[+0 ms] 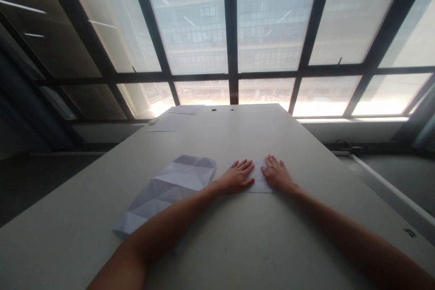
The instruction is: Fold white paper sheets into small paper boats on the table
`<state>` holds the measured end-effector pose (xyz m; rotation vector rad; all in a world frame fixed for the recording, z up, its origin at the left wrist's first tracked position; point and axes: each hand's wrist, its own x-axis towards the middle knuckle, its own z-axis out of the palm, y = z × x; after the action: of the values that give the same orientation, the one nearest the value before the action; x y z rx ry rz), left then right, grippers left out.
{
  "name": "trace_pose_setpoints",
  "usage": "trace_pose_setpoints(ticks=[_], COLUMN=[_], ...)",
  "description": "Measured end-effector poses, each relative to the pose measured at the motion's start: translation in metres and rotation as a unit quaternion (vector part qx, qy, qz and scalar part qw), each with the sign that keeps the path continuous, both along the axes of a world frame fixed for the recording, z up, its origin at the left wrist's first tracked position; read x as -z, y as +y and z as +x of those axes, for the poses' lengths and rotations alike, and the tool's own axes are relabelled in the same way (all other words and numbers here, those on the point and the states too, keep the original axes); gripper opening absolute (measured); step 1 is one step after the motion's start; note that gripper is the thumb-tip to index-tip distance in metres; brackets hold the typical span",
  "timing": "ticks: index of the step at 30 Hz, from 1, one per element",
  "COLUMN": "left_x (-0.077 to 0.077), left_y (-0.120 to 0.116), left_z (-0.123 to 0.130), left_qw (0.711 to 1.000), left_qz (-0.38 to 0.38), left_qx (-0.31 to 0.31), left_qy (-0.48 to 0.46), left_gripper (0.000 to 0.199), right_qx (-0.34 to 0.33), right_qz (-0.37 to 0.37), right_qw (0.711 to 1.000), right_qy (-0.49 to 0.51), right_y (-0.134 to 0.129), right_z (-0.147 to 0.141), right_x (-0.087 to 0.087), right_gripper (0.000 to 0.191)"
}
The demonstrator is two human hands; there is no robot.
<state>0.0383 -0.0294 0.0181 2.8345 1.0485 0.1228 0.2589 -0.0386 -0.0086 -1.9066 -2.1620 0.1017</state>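
Observation:
A small white sheet of paper [260,182] lies flat on the white table [238,226]. My left hand [238,176] rests on its left part, palm down with the fingers stretched out. On its right part lies my right hand [276,174], also flat, with its fingers pointing forward. Both hands hide much of the sheet. To the left is a larger sheet of paper [183,176] covered in creases, standing slightly uneven off the table. My left forearm crosses in front of its lower right side.
Flat white papers [165,123] lie at the far left corner of the table. Two small dark holes [214,110] show near the far edge. Large framed windows [197,22] rise beyond it. A dark curtain [30,95] hangs at left, and a white pipe [390,186] runs along the right.

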Motion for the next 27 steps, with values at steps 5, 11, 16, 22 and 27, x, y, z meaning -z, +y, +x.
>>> trace_pose_setpoints(ticks=[5,11,16,22,27], left_x=[0.001,0.001,0.001,0.005,0.006], left_y=[0.001,0.001,0.001,0.005,0.007], left_z=[0.001,0.004,0.004,0.001,0.001], left_qw=[1.000,0.999,0.999,1.000,1.000], left_qz=[-0.004,0.001,0.002,0.001,0.005], left_qx=[-0.004,0.000,0.004,0.000,0.005], left_qy=[-0.009,-0.032,-0.033,-0.007,-0.006], left_gripper=[0.064,0.063,0.063,0.067,0.068], right_qx=[-0.035,-0.193,-0.189,-0.094,-0.026], right_qz=[0.107,0.081,-0.002,-0.019,-0.014], right_qw=[0.994,0.977,0.982,0.995,1.000], right_qy=[-0.012,0.025,0.024,-0.003,-0.007], right_y=[-0.008,-0.020,-0.015,-0.010,-0.004], right_z=[-0.003,-0.018,-0.016,-0.010,-0.003], right_x=[-0.010,-0.015,-0.006,-0.007,-0.005], right_gripper=[0.058,0.060,0.061,0.062,0.062])
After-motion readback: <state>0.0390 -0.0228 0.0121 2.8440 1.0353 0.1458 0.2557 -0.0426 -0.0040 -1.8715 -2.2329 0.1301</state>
